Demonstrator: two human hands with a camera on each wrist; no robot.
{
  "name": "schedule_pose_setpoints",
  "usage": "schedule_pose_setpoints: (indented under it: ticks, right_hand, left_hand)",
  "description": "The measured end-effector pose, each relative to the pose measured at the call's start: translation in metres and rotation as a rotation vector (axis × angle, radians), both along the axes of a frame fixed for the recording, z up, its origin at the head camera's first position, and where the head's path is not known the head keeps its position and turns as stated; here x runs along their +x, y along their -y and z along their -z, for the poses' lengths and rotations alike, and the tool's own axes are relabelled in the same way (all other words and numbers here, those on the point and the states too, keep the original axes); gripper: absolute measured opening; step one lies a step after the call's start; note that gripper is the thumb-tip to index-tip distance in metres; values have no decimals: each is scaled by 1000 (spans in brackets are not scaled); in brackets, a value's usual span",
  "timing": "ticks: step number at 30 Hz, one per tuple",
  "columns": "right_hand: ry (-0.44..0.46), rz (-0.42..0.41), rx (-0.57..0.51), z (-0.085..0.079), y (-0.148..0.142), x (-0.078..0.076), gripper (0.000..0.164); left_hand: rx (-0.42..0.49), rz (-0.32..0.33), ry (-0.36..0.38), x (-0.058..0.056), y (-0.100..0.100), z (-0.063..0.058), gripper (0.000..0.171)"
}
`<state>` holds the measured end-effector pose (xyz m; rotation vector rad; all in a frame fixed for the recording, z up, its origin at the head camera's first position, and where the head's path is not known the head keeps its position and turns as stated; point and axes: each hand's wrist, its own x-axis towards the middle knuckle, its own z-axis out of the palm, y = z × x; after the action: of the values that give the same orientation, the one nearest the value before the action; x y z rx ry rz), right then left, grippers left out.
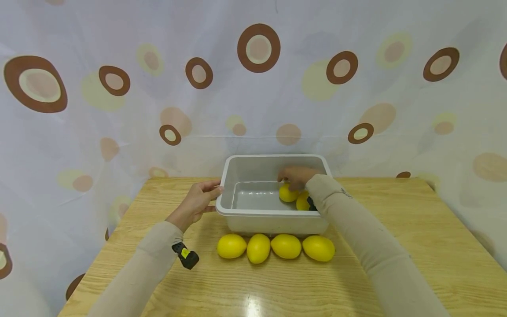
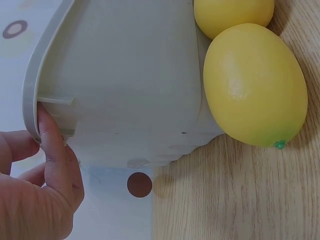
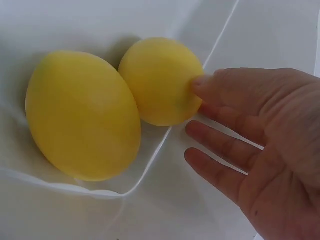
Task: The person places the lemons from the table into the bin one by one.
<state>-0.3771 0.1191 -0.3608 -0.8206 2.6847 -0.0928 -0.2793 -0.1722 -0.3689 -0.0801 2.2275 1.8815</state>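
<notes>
A grey plastic bin point(image 1: 277, 223) stands on the wooden table, with two yellow lemons lying in its right end. My left hand point(image 1: 197, 200) grips the bin's left rim, thumb on the outer lip and fingers tucked under it in the left wrist view. Inside the bin is my right hand point(image 1: 297, 175). Its thumb tip touches the smaller-looking lemon point(image 3: 160, 82) in the right wrist view, while its other fingers extend loosely alongside. The second lemon point(image 3: 82, 117) lies against the first, apart from the hand.
Several more lemons point(image 1: 286, 246) lie in a row on the table point(image 1: 190, 290) along the bin's front side. Behind the table hangs a pale curtain point(image 1: 222, 110) with brown rings and spots, close to the bin's back. A small black camera point(image 1: 186, 255) is strapped to the left wrist.
</notes>
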Motion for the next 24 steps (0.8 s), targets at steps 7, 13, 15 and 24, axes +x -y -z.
schedule_pose_setpoints:
  ticks: [7, 13, 15, 24]
  right_hand:
    - [-4, 20, -3, 2, 0, 1, 42]
    - [11, 26, -15, 0, 0, 1, 44]
    - [7, 9, -21, -1, 0, 0, 45]
    - [11, -58, -101, -6, 4, 4, 40]
  left_hand:
    - [-5, 4, -10, 0, 1, 2, 42]
    - [8, 1, -10, 1, 0, 0, 41]
    - [11, 2, -10, 1, 0, 0, 41]
    - [21, 6, -11, 1, 0, -1, 42]
